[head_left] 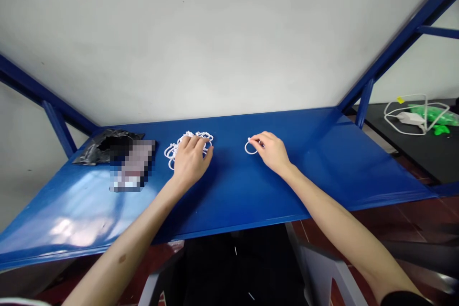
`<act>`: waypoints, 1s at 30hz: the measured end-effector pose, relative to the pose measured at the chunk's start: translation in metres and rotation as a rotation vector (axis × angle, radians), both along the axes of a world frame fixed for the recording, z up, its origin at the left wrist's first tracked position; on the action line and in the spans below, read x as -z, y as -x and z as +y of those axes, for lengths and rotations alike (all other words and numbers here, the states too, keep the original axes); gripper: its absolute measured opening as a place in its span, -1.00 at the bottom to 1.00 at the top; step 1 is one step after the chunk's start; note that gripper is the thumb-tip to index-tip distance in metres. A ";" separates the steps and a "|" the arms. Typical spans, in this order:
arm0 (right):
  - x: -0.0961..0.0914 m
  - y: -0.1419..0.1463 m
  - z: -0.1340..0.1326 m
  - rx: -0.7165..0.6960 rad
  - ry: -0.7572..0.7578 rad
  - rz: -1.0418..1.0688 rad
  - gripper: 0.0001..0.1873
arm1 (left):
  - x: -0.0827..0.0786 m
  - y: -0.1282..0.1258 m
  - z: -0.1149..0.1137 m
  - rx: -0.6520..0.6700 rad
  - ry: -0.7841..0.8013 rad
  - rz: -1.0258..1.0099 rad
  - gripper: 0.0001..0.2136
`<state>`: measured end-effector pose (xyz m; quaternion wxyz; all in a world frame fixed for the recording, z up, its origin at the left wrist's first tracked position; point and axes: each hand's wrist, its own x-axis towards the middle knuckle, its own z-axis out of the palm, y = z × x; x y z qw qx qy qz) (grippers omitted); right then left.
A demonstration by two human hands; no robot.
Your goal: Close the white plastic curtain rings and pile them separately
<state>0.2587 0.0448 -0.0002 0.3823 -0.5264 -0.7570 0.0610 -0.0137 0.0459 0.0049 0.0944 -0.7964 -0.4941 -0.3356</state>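
Note:
My right hand (271,151) pinches a thin white cord loop (246,149) between thumb and fingertips, just over the blue table. The loop is round, with a small white knot or bead at its top by my fingers. To the left, my left hand (190,157) rests palm down on a tangled pile of similar white cord loops (171,151). Its thumb stands apart from the fingers, and the fingertips lie over the pile. My palm hides part of the heap, so I cannot see whether a loop is between those fingers.
The blue table (229,191) meets a pale wall, with blue metal bars at both sides. A crumpled black plastic bag (96,150) lies at the left, beside a blurred-out rectangular object (134,165). On a dark surface at right are a white cable (401,131) and green plastic (439,114).

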 end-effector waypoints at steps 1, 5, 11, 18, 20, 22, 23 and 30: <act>0.001 -0.008 0.005 0.049 -0.004 -0.021 -0.80 | -0.002 0.001 0.008 -0.049 -0.004 0.039 -0.79; 0.005 -0.030 0.017 0.151 -0.031 -0.021 -0.79 | -0.002 0.004 0.040 -0.090 0.020 0.066 -0.84; -0.004 -0.020 0.007 0.131 -0.037 0.030 -0.78 | -0.009 0.002 0.032 0.015 -0.038 -0.063 -0.82; -0.017 0.021 -0.025 -0.237 0.245 0.352 -0.75 | 0.002 -0.016 -0.025 0.238 -0.056 0.055 -0.86; -0.014 0.028 -0.030 -0.290 0.336 0.420 -0.76 | 0.009 -0.021 -0.032 0.296 -0.046 0.080 -0.85; -0.009 0.031 -0.031 -0.325 0.411 0.459 -0.79 | 0.013 -0.024 -0.035 0.340 -0.035 0.087 -0.84; -0.007 0.032 -0.031 -0.335 0.442 0.471 -0.80 | 0.013 -0.025 -0.036 0.353 -0.022 0.082 -0.85; -0.007 0.036 -0.036 -0.341 0.518 0.531 -0.74 | 0.014 -0.032 -0.037 0.375 0.262 -0.194 -0.77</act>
